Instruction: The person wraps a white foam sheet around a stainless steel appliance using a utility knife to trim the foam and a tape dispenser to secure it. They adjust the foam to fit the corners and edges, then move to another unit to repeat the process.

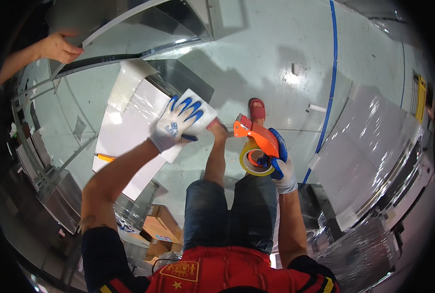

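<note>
Pale-green floor (266, 49), upper centre: left hand (172, 126) pinches white rectangular sheet (206, 116); right hand (284, 166) grips orange tape dispenser (264, 138). Likely positioning; next requires alignment.

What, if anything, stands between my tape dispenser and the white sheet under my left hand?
Nothing visible blocks the gap from the orange tape dispenser in your right hand to the white sheet; your left leg shows there, apparently lower down.
</note>
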`<state>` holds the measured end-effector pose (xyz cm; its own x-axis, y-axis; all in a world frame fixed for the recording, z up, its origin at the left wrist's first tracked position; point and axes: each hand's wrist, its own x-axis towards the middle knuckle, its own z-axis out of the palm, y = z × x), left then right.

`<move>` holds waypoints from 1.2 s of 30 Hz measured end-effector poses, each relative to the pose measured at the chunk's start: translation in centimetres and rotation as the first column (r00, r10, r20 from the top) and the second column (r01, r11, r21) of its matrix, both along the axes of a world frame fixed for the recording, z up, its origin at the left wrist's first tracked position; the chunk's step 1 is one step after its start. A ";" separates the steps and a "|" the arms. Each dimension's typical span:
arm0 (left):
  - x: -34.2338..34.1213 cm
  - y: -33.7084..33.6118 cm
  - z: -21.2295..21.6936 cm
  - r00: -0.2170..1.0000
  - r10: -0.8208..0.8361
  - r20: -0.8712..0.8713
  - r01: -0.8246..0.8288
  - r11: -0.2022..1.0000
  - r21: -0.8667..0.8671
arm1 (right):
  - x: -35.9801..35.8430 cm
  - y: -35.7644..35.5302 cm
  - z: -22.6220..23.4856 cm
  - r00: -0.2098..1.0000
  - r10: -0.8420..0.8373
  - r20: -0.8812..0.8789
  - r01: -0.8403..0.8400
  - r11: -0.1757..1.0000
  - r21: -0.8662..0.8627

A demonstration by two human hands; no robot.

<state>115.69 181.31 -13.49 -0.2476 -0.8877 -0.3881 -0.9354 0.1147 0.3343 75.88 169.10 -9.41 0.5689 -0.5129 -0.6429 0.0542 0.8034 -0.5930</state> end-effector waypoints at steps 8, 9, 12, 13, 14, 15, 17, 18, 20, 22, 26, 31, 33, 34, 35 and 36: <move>0.1 -1.6 -1.7 0.994 -0.108 -0.009 0.106 0.984 -0.143 | -0.5 8.0 1.2 0.969 -0.243 -0.036 0.244 0.969 0.042; 0.1 -1.7 -1.7 0.992 -0.123 0.026 0.125 0.987 -0.102 | -0.6 8.6 1.2 0.968 -0.249 -0.041 0.250 0.967 0.050; -0.1 -2.3 -2.0 0.981 -0.180 0.078 0.188 0.974 -0.125 | -1.3 10.1 0.7 0.959 -0.279 -0.055 0.282 0.957 0.067; -0.3 -2.4 -2.0 0.979 -0.182 0.094 0.195 0.969 -0.152 | -1.6 10.5 0.2 0.959 -0.275 -0.067 0.279 0.959 0.050; -0.4 -2.7 -2.1 0.980 -0.185 0.070 0.195 0.966 -0.169 | -2.1 10.9 -0.2 0.958 -0.276 -0.081 0.280 0.959 0.044; -0.7 -2.8 -2.0 0.980 -0.187 0.071 0.194 0.973 -0.125 | -2.5 11.6 -0.2 0.954 -0.281 -0.103 0.286 0.957 0.047; -1.1 -3.6 -2.0 0.983 -0.166 0.076 0.173 0.980 -0.101 | -3.1 12.3 -1.0 0.948 -0.310 -0.073 0.315 0.947 0.062; -1.3 -3.9 -2.0 0.988 -0.150 0.044 0.154 0.980 -0.128 | -3.4 12.8 -1.2 0.940 -0.336 -0.064 0.340 0.938 0.067; -1.5 -4.4 -1.9 0.990 -0.141 0.016 0.142 0.985 -0.095 | -4.0 13.5 -1.5 0.939 -0.330 -0.096 0.337 0.940 0.061; -1.4 -4.6 -1.8 0.991 -0.135 0.009 0.135 0.991 -0.009 | -4.2 14.3 -1.4 0.945 -0.279 -0.172 0.292 0.955 0.054; -1.1 -4.5 -2.0 0.982 -0.188 0.025 0.189 0.977 -0.097 | -2.4 15.6 -1.8 0.920 -0.366 -0.141 0.366 0.930 -0.029; -1.5 -4.4 -2.7 0.993 -0.117 -0.001 0.116 0.988 -0.099 | 2.3 17.5 -2.3 0.804 -0.578 -0.139 0.590 0.805 0.063; -1.8 -4.7 -3.0 0.995 -0.094 -0.014 0.092 0.990 -0.104 | 3.9 17.9 -2.6 0.764 -0.634 -0.121 0.645 0.756 0.114; -1.9 -4.8 -3.1 0.992 -0.128 -0.011 0.124 0.978 -0.166 | 4.3 17.9 -3.0 0.759 -0.639 -0.124 0.650 0.749 0.125; -1.9 -4.9 -3.2 0.989 -0.145 -0.025 0.135 0.963 -0.234 | 4.4 17.7 -3.6 0.764 -0.634 -0.120 0.645 0.753 0.131; -1.8 -5.0 -3.2 0.986 -0.159 -0.043 0.140 0.946 -0.291 | 4.3 17.6 -4.0 0.769 -0.626 -0.130 0.639 0.758 0.131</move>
